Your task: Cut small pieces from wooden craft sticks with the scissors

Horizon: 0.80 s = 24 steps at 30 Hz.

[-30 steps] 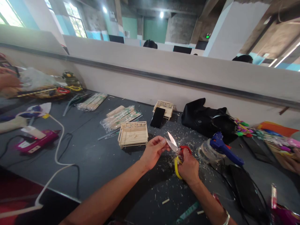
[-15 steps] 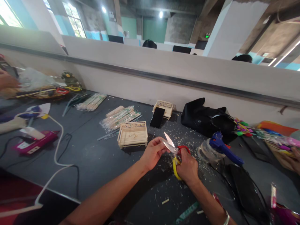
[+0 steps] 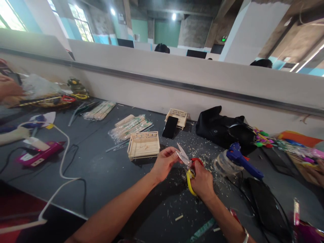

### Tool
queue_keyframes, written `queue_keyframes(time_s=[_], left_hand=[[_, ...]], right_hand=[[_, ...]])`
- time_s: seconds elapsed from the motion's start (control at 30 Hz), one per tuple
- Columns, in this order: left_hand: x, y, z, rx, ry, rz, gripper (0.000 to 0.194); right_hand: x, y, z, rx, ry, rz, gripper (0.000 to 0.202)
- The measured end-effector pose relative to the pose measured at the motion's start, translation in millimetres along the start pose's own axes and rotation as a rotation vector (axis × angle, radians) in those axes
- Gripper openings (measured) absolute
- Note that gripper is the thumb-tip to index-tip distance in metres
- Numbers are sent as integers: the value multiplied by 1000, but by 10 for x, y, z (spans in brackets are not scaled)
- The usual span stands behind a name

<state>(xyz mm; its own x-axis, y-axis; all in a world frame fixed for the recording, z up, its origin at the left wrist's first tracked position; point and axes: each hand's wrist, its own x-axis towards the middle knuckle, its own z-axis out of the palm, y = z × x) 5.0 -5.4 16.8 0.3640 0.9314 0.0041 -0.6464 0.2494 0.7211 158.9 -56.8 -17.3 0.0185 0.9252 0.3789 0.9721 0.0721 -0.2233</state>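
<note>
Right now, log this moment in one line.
right hand: holding scissors, nearly closed | left hand: at scissors' blades, any held piece unclear | stick-built model: beyond left hand

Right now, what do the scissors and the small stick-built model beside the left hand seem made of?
Scissors: blades, apparently smooth metal, since they reflect light; red and yellow handles, probably plastic, from their even colour. Stick-built model: likely bare wood or bamboo, matte, because its sticks are pale straw-coloured.

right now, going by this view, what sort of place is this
Probably a craft workshop: the right hand holds scissors above a table strewn with pale scraps, a slatted wooden model stands nearby, and what looks like a blue glue gun lies to the right.
</note>
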Motion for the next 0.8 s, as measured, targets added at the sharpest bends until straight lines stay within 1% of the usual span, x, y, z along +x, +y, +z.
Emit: queue_keyframes(time_s=[0.17,0.33,0.53,0.63,0.73,0.8], left_hand=[[8,-6,-20,16,-16,7,26],[9,11,-28,7,-32,7,27],[16,24,-35,21,-31,15,30],[20,4,-31,22,-9,12,29],[19,-4,-22,37,18,10,27],[17,6,-21,65,13,21,26]], right_hand=[[-2,-3,1,20,-40,22,18],[-9,-3,13,66,-23,0,14],[-40,-2,56,132,-22,-4,14],[-49,5,66,148,-32,11,14],[-41,16,64,127,-62,37,18],[-31,18,58,98,-79,54,21]])
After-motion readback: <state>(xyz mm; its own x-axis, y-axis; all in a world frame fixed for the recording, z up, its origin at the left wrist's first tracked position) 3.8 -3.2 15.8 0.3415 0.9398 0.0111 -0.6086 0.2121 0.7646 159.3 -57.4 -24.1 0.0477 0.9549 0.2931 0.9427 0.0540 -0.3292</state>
